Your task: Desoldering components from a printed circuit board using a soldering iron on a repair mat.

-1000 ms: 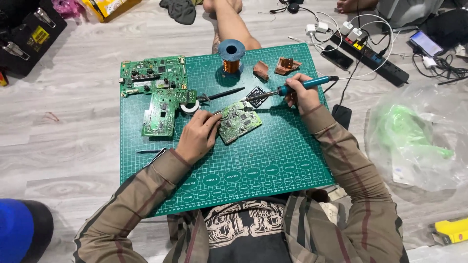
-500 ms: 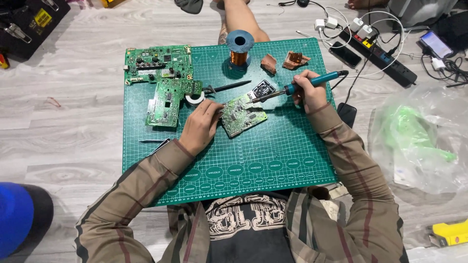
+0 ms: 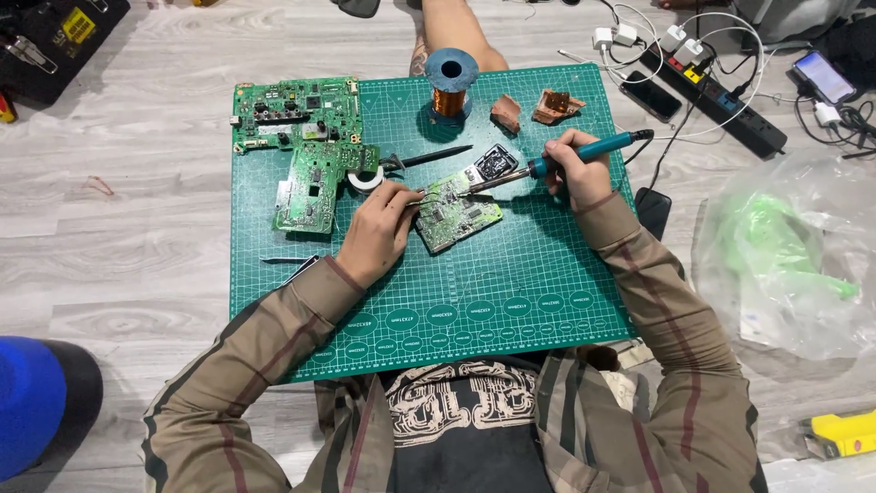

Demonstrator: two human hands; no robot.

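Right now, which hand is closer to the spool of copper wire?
Right. The right hand holds the soldering iron just below-right of the copper wire spool; the left hand sits farther down, by the small circuit board.

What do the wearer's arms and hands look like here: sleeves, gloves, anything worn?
Both arms wear long olive-brown sleeves with thin dark red and black stripes in a plaid pattern, reaching the wrists. The left hand and right hand are bare: no gloves, and no rings or watch that I can make out.

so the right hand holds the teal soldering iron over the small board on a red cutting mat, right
Not quite: the cutting mat is green, not red. The head view shows the right hand holding the teal soldering iron, its tip over the small board.
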